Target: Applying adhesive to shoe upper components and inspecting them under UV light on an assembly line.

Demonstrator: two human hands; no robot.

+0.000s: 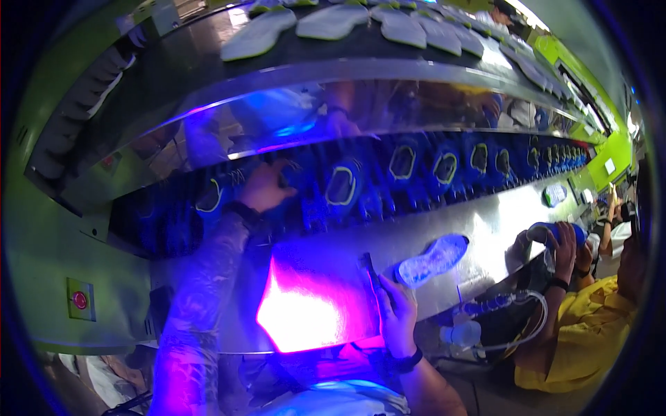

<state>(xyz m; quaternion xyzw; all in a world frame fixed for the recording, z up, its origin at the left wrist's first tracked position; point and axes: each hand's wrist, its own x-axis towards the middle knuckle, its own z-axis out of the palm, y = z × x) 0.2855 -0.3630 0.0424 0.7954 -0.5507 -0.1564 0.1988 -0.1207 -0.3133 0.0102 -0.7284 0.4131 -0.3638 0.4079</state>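
Note:
My left hand (pixel 266 187) reaches over the dark blue-lit conveyor channel (pixel 305 201), its thumb and fingers apart with nothing seen between them. Dark pieces with pale oval outlines (pixel 340 186) stand in a row along the channel; the nearest to this hand lie on either side of it. Over the metal table, my right hand (pixel 398 315) is closed on a thin dark brush-like tool (pixel 369 266), held upright; its exact kind is hard to make out. Just right of that hand, a pale shoe sole (pixel 433 261) lies flat on the metal table (pixel 479 239).
A glaring pink-white patch (pixel 305 301) lights the table before me. Pale soles (pixel 333 22) line the upper belt. On the right, a co-worker in a yellow top (pixel 586 340) handles a blue shoe (pixel 548 232). Nearby are a hose (pixel 538 305) and a red button (pixel 80 299) on the left.

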